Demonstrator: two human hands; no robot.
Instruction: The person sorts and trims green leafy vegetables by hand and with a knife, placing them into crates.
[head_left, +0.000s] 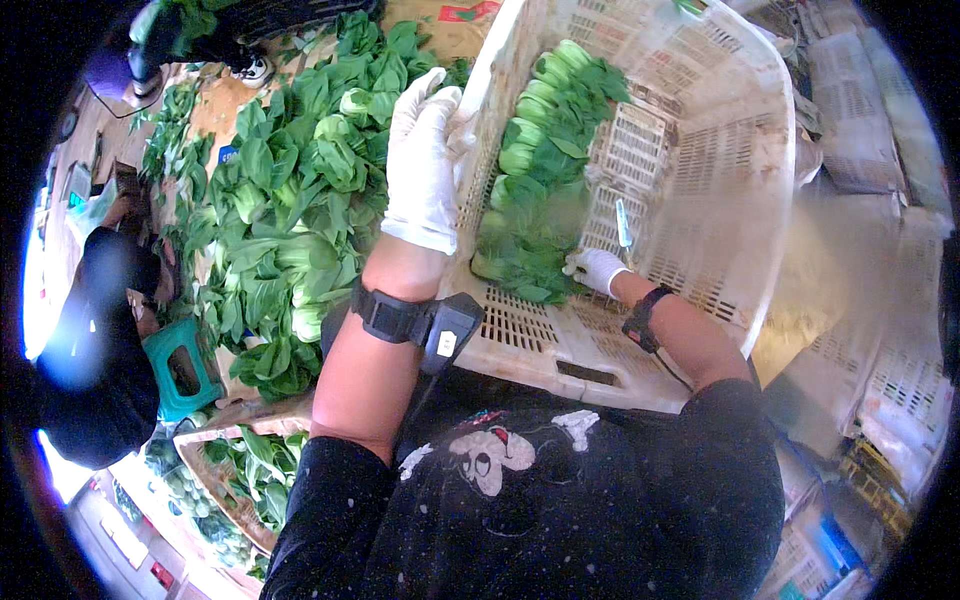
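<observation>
My left hand, in a white glove, lies along the left rim of a large, dirty white plastic crate. Its fingers point away from me, and their grip on the rim cannot be made out. Down inside the crate, my right hand, also gloved, touches the leaf tips at the near end of the bok choy row. Those heads line the crate's left side, pale stems to the left and leaves to the right. A slim pale-blue tool stands out beside my right hand; whether I hold it is unclear.
Loose bok choy is heaped left of the crate. A person in dark clothes sits at the far left by a green plastic stool. Another person's shoe shows beyond. A crate of greens stands at lower left.
</observation>
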